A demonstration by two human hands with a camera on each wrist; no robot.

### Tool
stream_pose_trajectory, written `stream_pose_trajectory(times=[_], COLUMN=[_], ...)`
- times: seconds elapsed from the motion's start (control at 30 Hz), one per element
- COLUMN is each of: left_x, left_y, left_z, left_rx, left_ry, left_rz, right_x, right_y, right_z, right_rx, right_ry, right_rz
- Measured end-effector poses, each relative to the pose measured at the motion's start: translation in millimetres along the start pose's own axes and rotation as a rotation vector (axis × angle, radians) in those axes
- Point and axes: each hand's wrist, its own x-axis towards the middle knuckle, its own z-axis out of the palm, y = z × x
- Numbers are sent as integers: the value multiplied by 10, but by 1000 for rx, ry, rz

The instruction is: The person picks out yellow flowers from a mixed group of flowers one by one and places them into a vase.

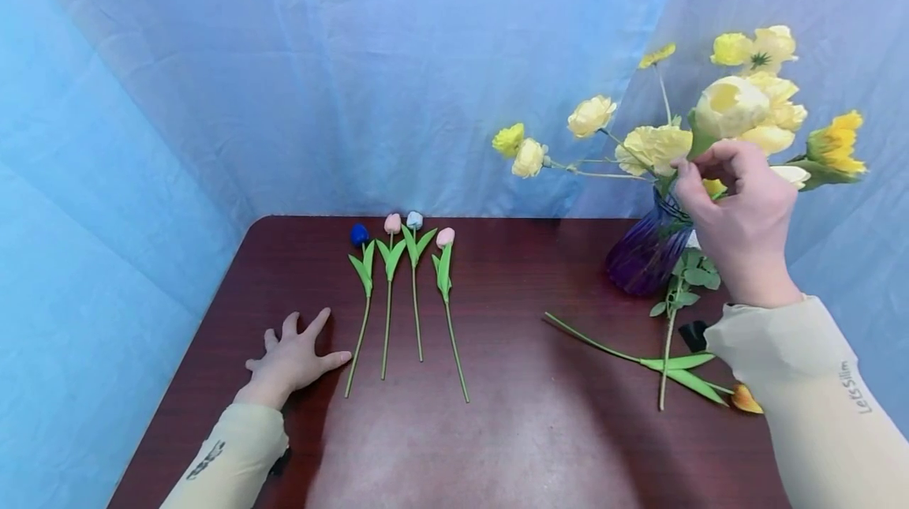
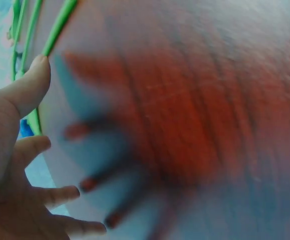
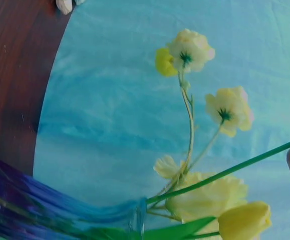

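Observation:
My right hand [image 1: 746, 213] is raised over the mouth of a purple-blue glass vase [image 1: 642, 252]. Its thumb and fingertips pinch the green stem [image 3: 225, 173] of a pale yellow tulip [image 1: 731, 106]; in the right wrist view that stem runs down to the vase rim. Yellow flowers [image 1: 653, 150] spread out of the vase around the hand. On the table's left, my left hand [image 1: 294, 359] rests with fingers spread, holding nothing. Its thumb [image 2: 32, 85] lies at the stem of a blue tulip [image 1: 359, 235]; whether they touch I cannot tell.
Beside the blue tulip lie a pink tulip [image 1: 393, 223], a light blue one [image 1: 415, 220] and another pink one [image 1: 445, 237]. A leafy stem [image 1: 670, 351] crosses an orange tulip [image 1: 746, 398] below the vase. Blue cloth [image 1: 426, 83] hangs behind the dark table [image 1: 497, 446].

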Motion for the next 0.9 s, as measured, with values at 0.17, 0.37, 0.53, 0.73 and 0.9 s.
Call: stream_pose_trajectory(times=[0.17,0.37,0.53,0.73,0.9], left_x=[-5,-34,-114,-254,-309], left_y=[150,451,693,865,899], left_z=[-17,30,103,203,302], left_rx=[14,40,78,157,203], left_ry=[64,122,115,91,69], left_rz=[100,268,400,547,673], right_x=[23,-5,-37,-38,-41], right_y=[83,227,301,349,432], right_z=[-46,-55,-42,-44,-49], right_rx=[-42,-12,1,-77,-145], right_ry=[30,66,80,106,76], right_rz=[3,86,185,268,210])
